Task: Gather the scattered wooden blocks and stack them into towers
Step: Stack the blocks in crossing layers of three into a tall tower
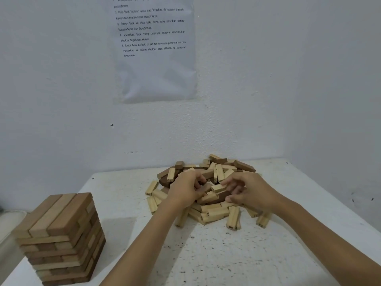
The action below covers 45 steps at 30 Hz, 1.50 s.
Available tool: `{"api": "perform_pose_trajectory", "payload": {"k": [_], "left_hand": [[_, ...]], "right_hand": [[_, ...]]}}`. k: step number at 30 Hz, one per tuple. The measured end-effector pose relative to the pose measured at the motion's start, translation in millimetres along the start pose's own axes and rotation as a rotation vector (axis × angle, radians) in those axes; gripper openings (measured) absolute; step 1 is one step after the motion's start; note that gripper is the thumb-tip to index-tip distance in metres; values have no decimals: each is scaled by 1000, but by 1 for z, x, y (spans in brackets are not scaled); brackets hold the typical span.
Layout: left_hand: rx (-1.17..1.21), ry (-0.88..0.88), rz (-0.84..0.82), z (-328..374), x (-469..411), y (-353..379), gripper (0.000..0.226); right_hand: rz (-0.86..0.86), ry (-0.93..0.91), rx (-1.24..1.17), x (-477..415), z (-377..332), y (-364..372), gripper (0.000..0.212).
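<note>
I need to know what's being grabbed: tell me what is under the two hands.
The left hand and right hand lie on the pile of blocks, fingers curled round light and dark pieces. Which blocks each grips is covered.

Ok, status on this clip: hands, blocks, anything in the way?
Left hand and right hand both curled on blocks in the loose pile. One tower built, front left of table. No obstruction seen.

Both forearms [144, 240] are extended forward. The left hand [185, 191] and right hand [250, 190] are held close together, palms down, fingers [199, 179] curled inward.
</note>
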<state>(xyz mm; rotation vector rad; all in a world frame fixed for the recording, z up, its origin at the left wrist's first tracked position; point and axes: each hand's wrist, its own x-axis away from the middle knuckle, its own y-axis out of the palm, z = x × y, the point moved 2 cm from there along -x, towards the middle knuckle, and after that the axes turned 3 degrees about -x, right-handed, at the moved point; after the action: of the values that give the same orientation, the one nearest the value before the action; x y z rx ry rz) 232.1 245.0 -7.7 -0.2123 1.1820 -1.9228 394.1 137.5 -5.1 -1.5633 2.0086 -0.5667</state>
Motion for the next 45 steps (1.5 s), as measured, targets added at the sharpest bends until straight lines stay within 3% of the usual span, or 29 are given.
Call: {"api": "perform_pose_trajectory", "payload": {"k": [6, 10, 15, 20, 25, 30, 35, 39, 42, 45], "left_hand": [[125, -52, -64, 5, 3, -16, 34], [277, -46, 35, 10, 4, -32, 41], [525, -119, 109, 9, 3, -35, 31], [693, -214, 128, 9, 6, -37, 29], [928, -246, 139, 15, 7, -40, 30], [954, -201, 142, 15, 4, -35, 33], [955, -187, 147, 14, 0, -30, 33], [966, -185, 142, 14, -1, -29, 32], [959, -183, 126, 13, -1, -26, 33], [936, -176, 113, 13, 0, -25, 33]], "right_hand": [[-51, -14, -52, 4, -4, -4, 32], [7, 2, -296, 7, -6, -10, 34], [76, 34, -512, 6, -4, -14, 37], [121, 131, -801, 5, -6, -13, 26], [161, 190, -1019, -5, -8, -24, 29], [217, 218, -726, -35, -15, -38, 23], [277, 68, -67, -73, -4, -39, 21], [237, 71, 327, -95, 9, -35, 27], [241, 74, 491, -102, 10, -31, 28], [262, 64, 494, -103, 8, -28, 20]]}}
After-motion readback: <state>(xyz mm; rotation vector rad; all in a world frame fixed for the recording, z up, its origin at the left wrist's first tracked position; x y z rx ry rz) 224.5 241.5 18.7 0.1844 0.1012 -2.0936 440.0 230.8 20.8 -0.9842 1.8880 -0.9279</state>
